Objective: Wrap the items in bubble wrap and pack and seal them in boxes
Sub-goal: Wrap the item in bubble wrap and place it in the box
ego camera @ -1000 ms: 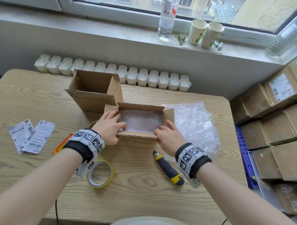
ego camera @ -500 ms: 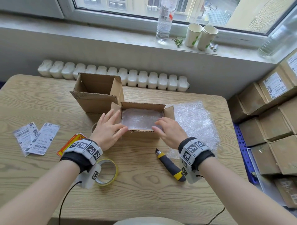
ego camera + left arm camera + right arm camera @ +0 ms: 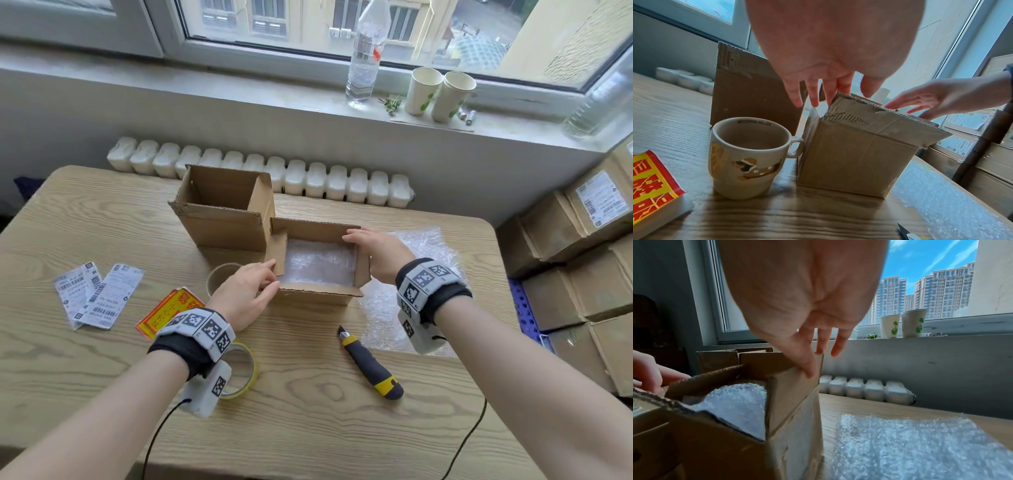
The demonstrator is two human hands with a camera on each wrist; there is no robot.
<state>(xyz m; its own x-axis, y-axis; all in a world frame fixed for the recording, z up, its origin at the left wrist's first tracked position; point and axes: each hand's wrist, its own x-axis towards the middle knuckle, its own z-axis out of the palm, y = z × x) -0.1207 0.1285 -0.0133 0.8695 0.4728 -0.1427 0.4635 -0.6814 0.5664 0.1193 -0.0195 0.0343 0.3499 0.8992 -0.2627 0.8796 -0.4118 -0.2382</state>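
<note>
The small brown cardboard box (image 3: 317, 270) is open from above, its four flaps upright. A beige ceramic mug (image 3: 748, 157) touches its left side and a taller open cardboard box (image 3: 222, 212) crowds its far-left corner. To its right only a flat clear bubble-wrap sheet (image 3: 920, 449) lies on the wooden surface (image 3: 308, 428).

Head cam looks down; both wrist cams close, low, sharing small box (image 3: 317, 270).

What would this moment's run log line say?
step: folding flaps | left hand: open, on left flap | right hand: open, on right flap | small brown cardboard box: unsealed, bubble wrap inside
</note>
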